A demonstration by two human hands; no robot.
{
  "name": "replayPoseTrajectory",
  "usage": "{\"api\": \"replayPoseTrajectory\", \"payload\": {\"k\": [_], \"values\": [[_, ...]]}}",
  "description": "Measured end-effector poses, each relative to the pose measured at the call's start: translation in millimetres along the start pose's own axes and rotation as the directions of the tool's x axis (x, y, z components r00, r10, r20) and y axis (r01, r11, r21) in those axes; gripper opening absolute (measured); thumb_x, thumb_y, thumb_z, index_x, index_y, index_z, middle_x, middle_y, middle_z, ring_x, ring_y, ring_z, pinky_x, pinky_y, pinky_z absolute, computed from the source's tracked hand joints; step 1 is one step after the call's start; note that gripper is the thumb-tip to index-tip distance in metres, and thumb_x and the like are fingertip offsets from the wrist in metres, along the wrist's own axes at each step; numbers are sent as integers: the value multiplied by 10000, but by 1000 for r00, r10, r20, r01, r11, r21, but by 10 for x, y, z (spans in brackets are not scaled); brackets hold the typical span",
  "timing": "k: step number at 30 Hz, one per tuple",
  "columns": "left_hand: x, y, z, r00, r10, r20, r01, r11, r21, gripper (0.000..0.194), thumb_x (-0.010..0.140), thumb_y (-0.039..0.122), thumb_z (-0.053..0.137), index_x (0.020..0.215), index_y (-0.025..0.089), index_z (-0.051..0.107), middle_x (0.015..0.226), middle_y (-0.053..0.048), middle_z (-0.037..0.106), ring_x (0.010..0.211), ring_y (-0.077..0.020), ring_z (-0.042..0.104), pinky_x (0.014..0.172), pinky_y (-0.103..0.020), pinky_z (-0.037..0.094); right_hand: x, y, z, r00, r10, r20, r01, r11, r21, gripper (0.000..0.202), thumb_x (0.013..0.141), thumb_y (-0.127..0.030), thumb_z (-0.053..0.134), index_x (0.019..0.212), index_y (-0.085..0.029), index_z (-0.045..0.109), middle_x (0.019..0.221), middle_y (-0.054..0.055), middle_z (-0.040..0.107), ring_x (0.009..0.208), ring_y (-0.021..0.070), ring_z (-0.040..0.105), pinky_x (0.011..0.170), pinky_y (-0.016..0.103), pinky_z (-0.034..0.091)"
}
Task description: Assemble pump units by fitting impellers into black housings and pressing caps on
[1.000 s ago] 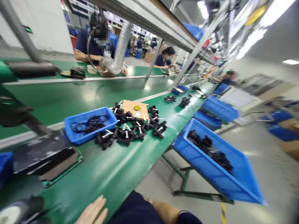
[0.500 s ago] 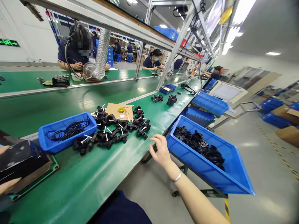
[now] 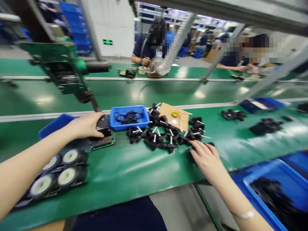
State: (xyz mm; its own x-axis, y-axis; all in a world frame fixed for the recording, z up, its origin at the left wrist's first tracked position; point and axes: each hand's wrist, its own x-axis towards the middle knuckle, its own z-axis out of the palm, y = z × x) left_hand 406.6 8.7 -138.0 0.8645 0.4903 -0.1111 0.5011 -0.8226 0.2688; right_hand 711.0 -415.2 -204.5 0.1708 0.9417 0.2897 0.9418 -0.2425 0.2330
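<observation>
My left hand is wrapped round a black block on a small green-edged base, thumb on the near side. At the right end of a cluster of black plastic parts with white sticks, my right hand has its fingers curled over a black plastic part, mostly hidden beneath them. Between the hands stands a blue tray holding black rubber rings. Behind the cluster lies a piece of cardboard with a yellow ring on it.
A green press-like tool rises at the left. Black parts with white discs lie by my left forearm. A blue bin of black parts stands lower right. More black parts lie at the right. Co-workers sit across the bench.
The view has swung left. My right hand has moved from the air by the bench edge onto a black plastic part at the cluster's right end. My left hand remains at the black block.
</observation>
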Motion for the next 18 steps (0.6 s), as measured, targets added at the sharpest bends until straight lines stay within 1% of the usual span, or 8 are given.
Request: {"api": "replayPoseTrajectory", "payload": {"k": [3, 5, 6, 9, 11, 12, 15, 18], "values": [[25, 52, -41, 999, -31, 35, 27, 995, 97, 792, 593, 442, 763, 1286, 131, 539, 1252, -181, 654, 1097, -369, 637, 921, -418, 500, 80, 112, -171, 993, -23, -120, 40, 989, 140, 152, 938, -279, 544, 924, -167, 645, 1291, 190, 631, 1141, 329, 641, 925, 503, 520], [27, 43, -33, 999, -14, 32, 9, 988, 154, 793, 606, 444, 776, 1292, 135, 526, 1258, -179, 652, 1109, -360, 638, 920, -404, 506, 195, 82, -305, 978, 113, -174, -36, 919, 393, 228, 875, -429, 641, 913, -205, 629, 1286, 168, 637, 1133, 331, 656, 967, 523, 527], [26, 39, -25, 1000, -10, 28, 5, 986, 165, 798, 611, 435, 783, 1301, 135, 519, 1258, -179, 652, 1110, -359, 639, 917, -402, 509, 278, 24, -361, 960, 230, -160, -102, 820, 563, 247, 834, -457, 690, 900, -231, 616, 1274, 147, 654, 1155, 331, 656, 997, 527, 521], [-20, 60, -42, 1000, 1, 5, -2, 988, 154, 847, 645, 384, 807, 1376, 121, 470, 1303, -183, 627, 1163, -356, 614, 961, -406, 498, 602, -313, -431, 859, 496, 130, -274, 228, 934, 204, 791, -432, 758, 854, -287, 629, 1160, 114, 730, 1156, 302, 679, 997, 469, 539], [-160, 110, -105, 996, 13, -93, 4, 984, 177, 915, 676, 384, 819, 1440, 92, 409, 1400, -211, 551, 1270, -382, 534, 1030, -439, 463, 832, -626, -406, 811, 472, 346, -305, -164, 938, 189, 796, -434, 758, 882, -280, 692, 1129, 123, 745, 1128, 291, 699, 1003, 449, 547], [-287, 144, -139, 986, 22, -168, 11, 981, 194, 946, 692, 409, 820, 1463, 81, 382, 1439, -225, 506, 1306, -398, 495, 1053, -465, 447, 935, -791, -383, 805, 427, 411, -303, -300, 905, 226, 792, -446, 761, 911, -259, 719, 1143, 126, 742, 1126, 295, 700, 1031, 464, 539], [-895, 248, -121, 941, 75, -331, -4, 977, 211, 972, 735, 527, 785, 1501, 115, 353, 1435, -216, 485, 1279, -401, 507, 1067, -525, 438, 1162, -1251, -317, 812, 235, 534, -301, -614, 729, 285, 833, -408, 734, 1011, -185, 740, 1234, 136, 710, 1198, 300, 663, 1128, 514, 478], [-1634, 295, 233, 943, 143, -301, -71, 969, 236, 866, 812, 481, 717, 1534, 200, 331, 1403, -173, 549, 1296, -386, 521, 1153, -595, 344, 1291, -1594, -259, 800, 44, 598, -340, -788, 513, 266, 865, -324, 711, 1036, -122, 734, 1269, 166, 690, 1217, 289, 655, 1168, 483, 449]]}}
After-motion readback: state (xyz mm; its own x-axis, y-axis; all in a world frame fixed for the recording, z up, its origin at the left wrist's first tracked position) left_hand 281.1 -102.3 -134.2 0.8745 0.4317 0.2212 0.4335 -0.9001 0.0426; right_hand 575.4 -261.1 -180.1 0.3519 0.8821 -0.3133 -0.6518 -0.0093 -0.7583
